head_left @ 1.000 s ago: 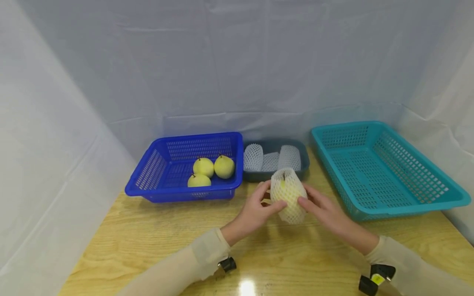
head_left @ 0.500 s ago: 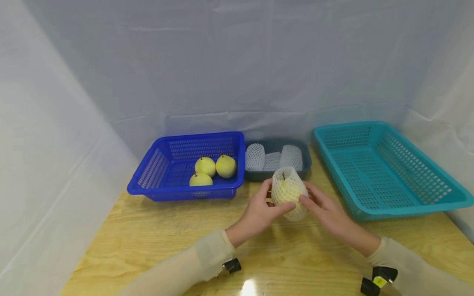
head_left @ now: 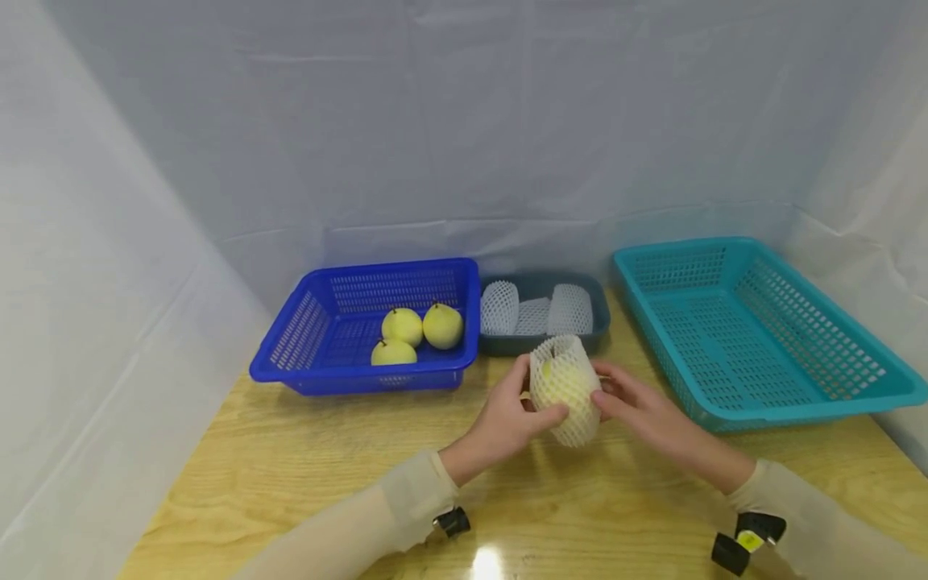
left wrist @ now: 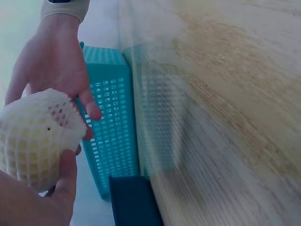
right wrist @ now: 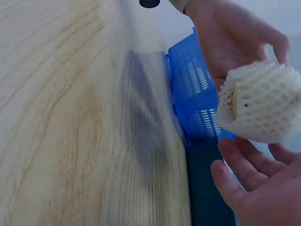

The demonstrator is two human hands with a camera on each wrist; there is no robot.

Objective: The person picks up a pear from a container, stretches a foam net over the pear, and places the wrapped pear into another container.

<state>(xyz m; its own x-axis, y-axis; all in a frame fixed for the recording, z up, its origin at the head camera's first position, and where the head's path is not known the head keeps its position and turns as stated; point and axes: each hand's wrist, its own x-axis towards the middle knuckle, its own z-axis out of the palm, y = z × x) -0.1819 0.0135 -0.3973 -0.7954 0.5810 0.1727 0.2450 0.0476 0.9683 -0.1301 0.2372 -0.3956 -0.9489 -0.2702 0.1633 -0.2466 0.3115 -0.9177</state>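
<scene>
A pale yellow pear in a white foam net sleeve [head_left: 567, 385] is held up over the table in front of me. My left hand [head_left: 500, 415] grips its left side, thumb across the front of the netting. At the other side is my right hand [head_left: 645, 412], thumb tip right at the sleeve's edge and fingers loosely bent. In the right wrist view, the right hand's fingers [right wrist: 249, 165] spread just below the wrapped pear [right wrist: 268, 106]. One end of the fruit shows through the sleeve's opening in both wrist views.
To the left, a blue basket [head_left: 362, 372] holds 3 bare pears [head_left: 442, 326]. A dark bin [head_left: 507, 346] with several foam net sleeves [head_left: 499, 308] stands at the back middle. On the right is a teal basket [head_left: 725, 338]. White sheeting [head_left: 464, 121] surrounds the wooden table [head_left: 290, 475].
The wrapped pear has tilted and dropped slightly, and the sleeve's top now stands higher around the stem. My right hand has drawn a little to the right, its thumb sliding to the sleeve's edge.
</scene>
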